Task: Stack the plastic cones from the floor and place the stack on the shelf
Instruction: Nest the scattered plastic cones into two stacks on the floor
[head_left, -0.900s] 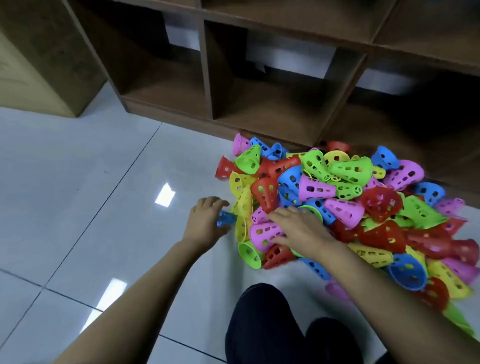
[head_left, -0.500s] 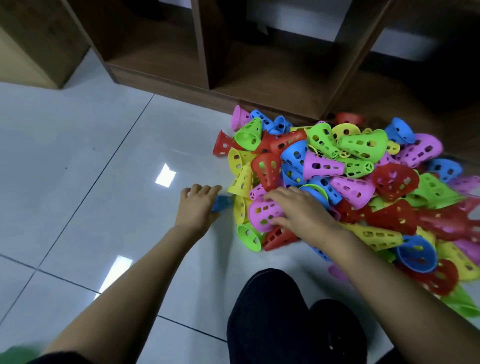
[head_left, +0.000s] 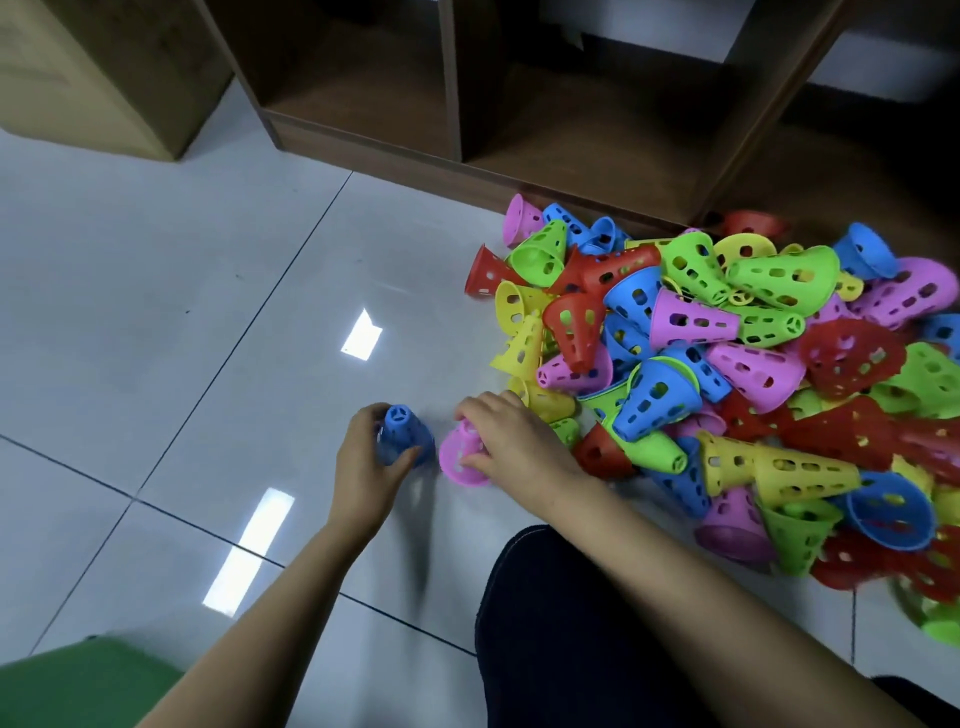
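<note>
A heap of perforated plastic cones (head_left: 727, 364) in pink, green, blue, red and yellow lies on the white tiled floor in front of a brown wooden shelf (head_left: 571, 130). My left hand (head_left: 366, 467) grips a blue cone (head_left: 402, 434) that stands narrow end up on the floor, left of the heap. My right hand (head_left: 511, 444) holds a pink cone (head_left: 460, 460) lying on its side, its wide mouth turned towards the blue cone. The two cones are close but apart.
The shelf's low open compartments (head_left: 363, 88) run along the back. A light wooden cabinet (head_left: 93, 78) stands at the far left. My dark-trousered knee (head_left: 571, 634) is at the bottom middle, and something green (head_left: 78, 686) fills the bottom left corner.
My right hand has pulled a pink cone out of the heap to the left. My left hand has stood the blue cone upright, clear of the heap. The camera has tilted down.
</note>
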